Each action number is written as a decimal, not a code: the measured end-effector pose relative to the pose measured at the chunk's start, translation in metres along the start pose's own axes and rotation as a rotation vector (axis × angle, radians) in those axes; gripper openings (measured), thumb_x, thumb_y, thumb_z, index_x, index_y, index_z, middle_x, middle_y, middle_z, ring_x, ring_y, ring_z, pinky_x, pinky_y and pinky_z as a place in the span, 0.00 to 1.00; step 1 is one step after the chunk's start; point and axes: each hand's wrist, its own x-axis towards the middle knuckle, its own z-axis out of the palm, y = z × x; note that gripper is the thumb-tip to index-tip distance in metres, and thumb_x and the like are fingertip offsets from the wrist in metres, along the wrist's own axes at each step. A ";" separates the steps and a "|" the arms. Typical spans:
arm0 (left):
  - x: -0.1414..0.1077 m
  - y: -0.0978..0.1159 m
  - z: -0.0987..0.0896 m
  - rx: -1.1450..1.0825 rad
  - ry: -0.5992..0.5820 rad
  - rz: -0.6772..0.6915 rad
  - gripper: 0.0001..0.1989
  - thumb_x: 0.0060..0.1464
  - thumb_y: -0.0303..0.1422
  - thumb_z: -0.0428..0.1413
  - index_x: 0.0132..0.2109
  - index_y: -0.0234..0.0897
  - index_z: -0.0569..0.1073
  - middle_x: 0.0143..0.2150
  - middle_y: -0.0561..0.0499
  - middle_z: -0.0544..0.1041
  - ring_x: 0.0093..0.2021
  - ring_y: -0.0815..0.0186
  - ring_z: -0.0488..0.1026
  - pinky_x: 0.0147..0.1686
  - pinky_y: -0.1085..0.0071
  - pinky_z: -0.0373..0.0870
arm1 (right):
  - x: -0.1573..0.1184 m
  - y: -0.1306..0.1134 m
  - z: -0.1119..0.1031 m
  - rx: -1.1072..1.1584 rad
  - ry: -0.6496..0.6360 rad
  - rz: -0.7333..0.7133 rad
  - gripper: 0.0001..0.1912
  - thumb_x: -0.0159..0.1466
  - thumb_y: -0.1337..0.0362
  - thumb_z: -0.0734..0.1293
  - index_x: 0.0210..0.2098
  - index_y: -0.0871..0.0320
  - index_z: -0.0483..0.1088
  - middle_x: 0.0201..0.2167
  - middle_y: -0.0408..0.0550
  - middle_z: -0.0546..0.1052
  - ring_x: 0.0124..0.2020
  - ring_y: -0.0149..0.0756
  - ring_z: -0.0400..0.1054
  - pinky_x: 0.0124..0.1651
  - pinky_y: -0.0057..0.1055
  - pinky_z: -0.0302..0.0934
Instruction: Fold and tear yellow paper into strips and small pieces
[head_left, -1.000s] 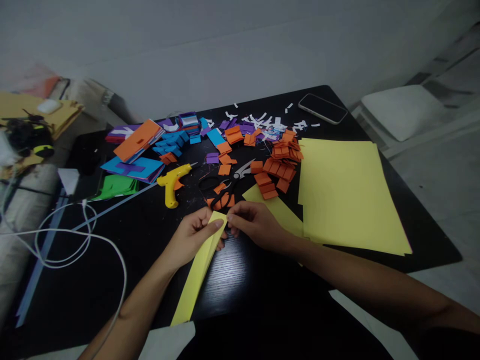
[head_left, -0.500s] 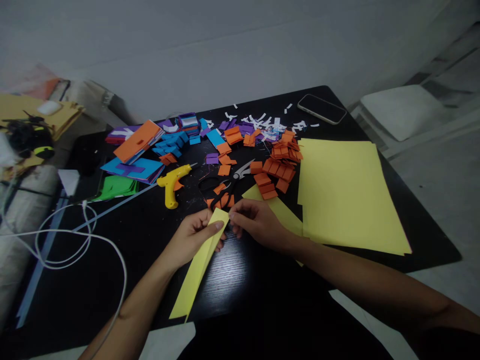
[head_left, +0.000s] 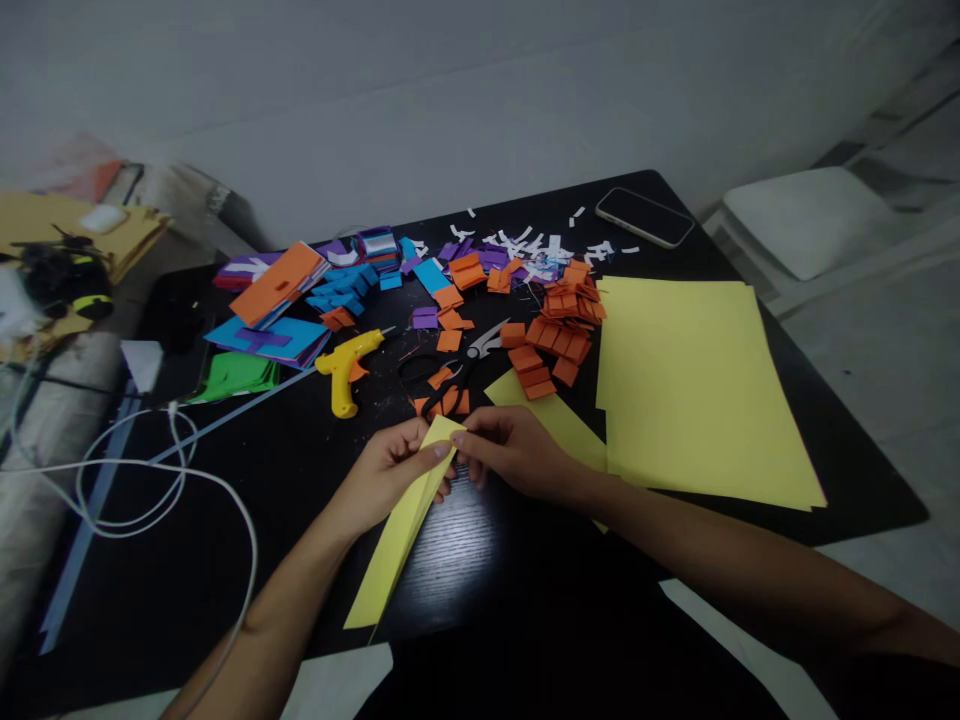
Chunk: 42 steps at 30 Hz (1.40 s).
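A long folded strip of yellow paper [head_left: 403, 535] slants toward me over the dark table. My left hand [head_left: 394, 468] is closed around its upper part, thumb on top and fingertips showing beneath. At the strip's top right corner, my right hand [head_left: 508, 447] pinches the paper edge between thumb and forefinger. Just beyond the hands lie scissors [head_left: 480, 345] with black handles, partly covered by orange paper pieces [head_left: 448, 402]. Another yellow paper piece [head_left: 566, 425] lies partly under my right hand and forearm.
A yellow glue gun [head_left: 346, 370] lies left of the scissors. Large yellow sheets [head_left: 697, 390] are stacked at right, with a phone [head_left: 645, 217] behind. Folded orange pieces [head_left: 559, 335] and white scraps [head_left: 525, 243] lie at the back. A white cable [head_left: 217, 480] loops across the left.
My right thumb and forefinger have moved slightly left onto the strip's top corner and now grip it. The strip's layers look a little more spread. My left hand keeps its hold.
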 end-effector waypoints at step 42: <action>-0.001 0.004 0.001 -0.036 0.039 -0.050 0.18 0.55 0.43 0.69 0.36 0.33 0.74 0.29 0.49 0.82 0.24 0.67 0.79 0.26 0.73 0.78 | 0.003 -0.003 -0.007 0.075 0.053 -0.050 0.17 0.66 0.52 0.71 0.30 0.58 0.70 0.25 0.43 0.78 0.21 0.28 0.72 0.26 0.26 0.71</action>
